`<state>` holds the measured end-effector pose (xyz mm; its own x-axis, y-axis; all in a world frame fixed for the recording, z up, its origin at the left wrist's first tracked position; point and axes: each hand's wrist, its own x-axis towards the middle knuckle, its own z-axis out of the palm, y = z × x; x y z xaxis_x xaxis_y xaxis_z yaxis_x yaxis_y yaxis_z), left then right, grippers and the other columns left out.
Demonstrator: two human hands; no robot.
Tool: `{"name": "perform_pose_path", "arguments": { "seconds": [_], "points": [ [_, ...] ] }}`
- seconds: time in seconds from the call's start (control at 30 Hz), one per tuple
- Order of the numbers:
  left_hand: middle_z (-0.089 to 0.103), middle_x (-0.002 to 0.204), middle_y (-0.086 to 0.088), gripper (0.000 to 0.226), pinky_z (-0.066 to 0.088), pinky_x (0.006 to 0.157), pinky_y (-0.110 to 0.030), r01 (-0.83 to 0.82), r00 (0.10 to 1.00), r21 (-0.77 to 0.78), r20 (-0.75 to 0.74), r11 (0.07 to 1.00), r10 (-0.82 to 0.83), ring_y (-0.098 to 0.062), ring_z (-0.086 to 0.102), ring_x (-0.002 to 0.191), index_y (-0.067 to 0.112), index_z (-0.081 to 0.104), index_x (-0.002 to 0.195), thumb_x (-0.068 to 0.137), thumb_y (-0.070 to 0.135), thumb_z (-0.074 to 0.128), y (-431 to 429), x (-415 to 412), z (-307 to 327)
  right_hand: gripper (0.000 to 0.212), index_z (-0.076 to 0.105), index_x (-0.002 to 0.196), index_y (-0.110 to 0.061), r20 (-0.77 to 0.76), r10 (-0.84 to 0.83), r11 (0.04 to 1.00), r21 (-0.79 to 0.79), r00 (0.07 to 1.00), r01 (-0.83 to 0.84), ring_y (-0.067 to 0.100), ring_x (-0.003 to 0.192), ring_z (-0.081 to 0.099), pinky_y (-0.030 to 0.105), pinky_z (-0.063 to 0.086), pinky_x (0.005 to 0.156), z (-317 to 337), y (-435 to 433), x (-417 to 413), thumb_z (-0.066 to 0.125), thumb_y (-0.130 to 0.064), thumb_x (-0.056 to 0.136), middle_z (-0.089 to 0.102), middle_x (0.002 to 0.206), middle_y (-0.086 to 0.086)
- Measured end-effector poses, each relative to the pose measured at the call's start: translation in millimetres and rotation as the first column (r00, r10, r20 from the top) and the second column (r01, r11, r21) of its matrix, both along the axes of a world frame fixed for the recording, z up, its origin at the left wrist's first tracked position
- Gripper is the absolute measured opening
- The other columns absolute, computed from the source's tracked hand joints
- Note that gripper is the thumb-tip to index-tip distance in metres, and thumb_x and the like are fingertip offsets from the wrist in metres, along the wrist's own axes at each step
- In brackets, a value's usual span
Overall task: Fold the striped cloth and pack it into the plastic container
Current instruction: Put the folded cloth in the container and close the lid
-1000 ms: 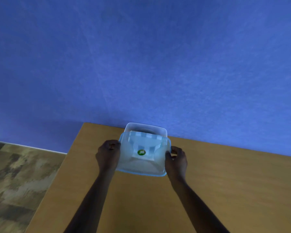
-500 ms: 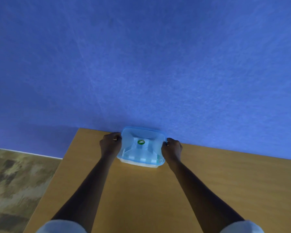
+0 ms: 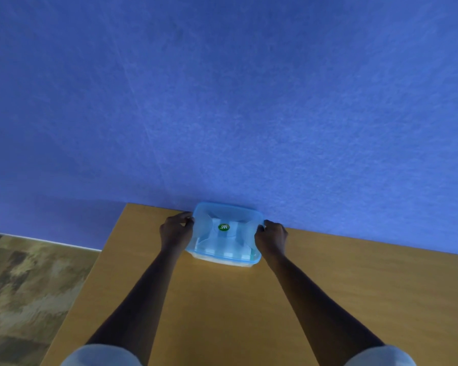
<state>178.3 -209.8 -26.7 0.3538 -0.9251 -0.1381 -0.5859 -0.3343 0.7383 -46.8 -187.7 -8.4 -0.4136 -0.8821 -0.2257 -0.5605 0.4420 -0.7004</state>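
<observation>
Gripping the lidded plastic container point(image 3: 224, 235) at centre frame, left hand point(image 3: 175, 230) and right hand point(image 3: 271, 237) curl their fingers on its sides; the striped cloth point(image 3: 222, 253) lies inside, and uneven pressure could leave the lid point(image 3: 226, 220) unsealed on the tabletop point(image 3: 222, 313).

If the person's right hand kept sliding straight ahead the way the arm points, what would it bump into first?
Probably the blue wall. The right hand grips the container by its side, near the table's far edge; depth is hard to judge.
</observation>
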Motion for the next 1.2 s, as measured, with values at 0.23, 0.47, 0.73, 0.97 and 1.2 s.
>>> {"name": "perform_pose_path", "arguments": {
  "seconds": [0.23,0.47,0.73,0.97,1.2],
  "points": [
    [0.077,0.106,-0.004,0.022,0.038,0.082,-0.024,-0.054,0.997,0.026,-0.061,0.998,0.056,-0.028,0.067,0.106,0.021,0.076,0.104,0.094,0.025,0.057,1,-4,-11,0.025,0.070,0.112,-0.006,0.091,-0.070,0.996,-0.040,0.993,0.074,0.039,0.121,0.056,0.034,0.044,0.089,-7,-3,-2,0.056,-0.019,0.097,0.070,0.120,0.017],
    [0.073,0.099,-0.002,0.028,0.037,0.082,-0.026,-0.106,0.988,0.015,-0.115,0.994,0.107,-0.028,0.064,0.101,0.021,0.072,0.111,0.098,0.038,0.054,6,-5,-17,0.039,0.057,0.137,-0.013,0.080,0.034,0.999,-0.009,0.996,-0.034,0.034,0.126,0.056,0.036,0.043,0.102,-18,-2,-7,0.050,-0.026,0.101,0.068,0.125,0.017],
    [0.069,0.069,0.005,0.033,0.049,0.069,-0.030,-0.240,0.862,0.143,-0.423,0.960,0.278,-0.020,0.064,0.073,0.024,0.073,0.072,0.089,0.050,0.062,6,-9,-33,0.044,0.046,0.148,-0.022,0.030,0.087,0.994,-0.067,0.996,-0.085,0.036,0.115,0.058,0.034,0.041,0.090,-34,-3,-6,0.038,-0.027,0.105,0.068,0.111,0.019],
    [0.069,0.077,-0.006,0.032,0.050,0.075,-0.034,-0.269,0.882,0.123,-0.368,0.955,0.295,-0.034,0.067,0.087,0.014,0.075,0.082,0.093,0.040,0.061,1,-12,-35,0.043,0.048,0.147,-0.025,0.052,0.050,0.993,-0.108,0.997,-0.044,0.033,0.103,0.060,0.027,0.033,0.076,-35,-6,-2,0.038,-0.025,0.105,0.068,0.100,0.016],
    [0.072,0.111,-0.014,0.036,0.051,0.097,-0.043,-0.305,0.893,0.039,-0.335,0.951,0.300,-0.033,0.064,0.107,0.009,0.075,0.113,0.096,0.037,0.059,6,-18,-33,0.044,0.046,0.148,-0.030,0.058,0.032,0.999,-0.045,0.998,-0.030,0.025,0.083,0.054,0.030,0.033,0.074,-37,-3,-2,0.035,-0.031,0.106,0.067,0.086,0.013]
  ]
}}
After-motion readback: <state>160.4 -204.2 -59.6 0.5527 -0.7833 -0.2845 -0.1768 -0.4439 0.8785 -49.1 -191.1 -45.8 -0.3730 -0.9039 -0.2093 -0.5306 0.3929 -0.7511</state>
